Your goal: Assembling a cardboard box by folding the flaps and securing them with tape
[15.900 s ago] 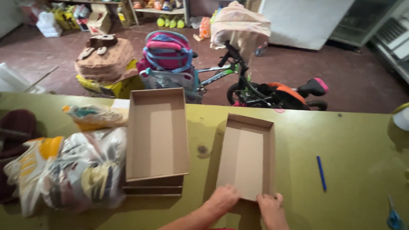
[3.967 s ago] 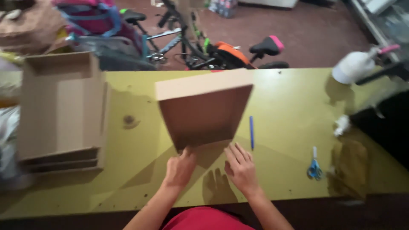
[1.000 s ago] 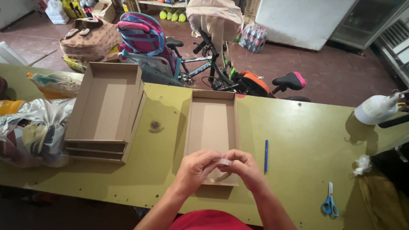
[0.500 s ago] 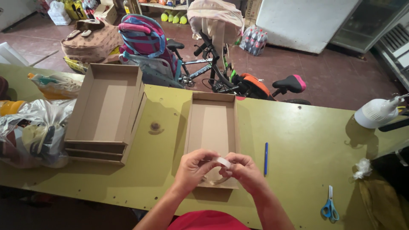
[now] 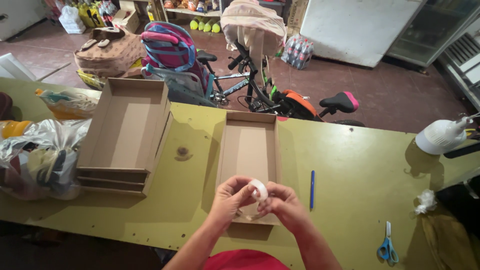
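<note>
Right now both hands meet over the near end of an open cardboard box [image 5: 248, 150], and between them sits a small roll of clear tape [image 5: 259, 189]. The roll stands roughly on edge, its round face turned up and toward the camera; being a ring, it has no real long axis, and its hole cannot be made out clearly. The left hand [image 5: 231, 199] wraps the roll from the left, its fingers [image 5: 243, 189] curled closed around the rim, thumb side pressed against the tape. The right hand [image 5: 284, 208] comes in from the right, fingers bent and pinched together just below and beside the roll, touching it or a strip pulled from it; which of the two cannot be told. Neither hand is spread open: both are drawn in tight, fingertips nearly meeting around the tape.

The box under the hands is a shallow tray, its long axis running away from the person toward the far edge of the green table [image 5: 360, 170]. A second, larger tray [image 5: 125, 130] rests on a stack of others to the left, well apart from the hands. A blue pen [image 5: 312, 189] lies just right of the box, parallel to its long side. Blue-handled scissors [image 5: 387, 244] lie near the table's right front corner, and a plastic bag [image 5: 35, 160] sits at the far left.
</note>
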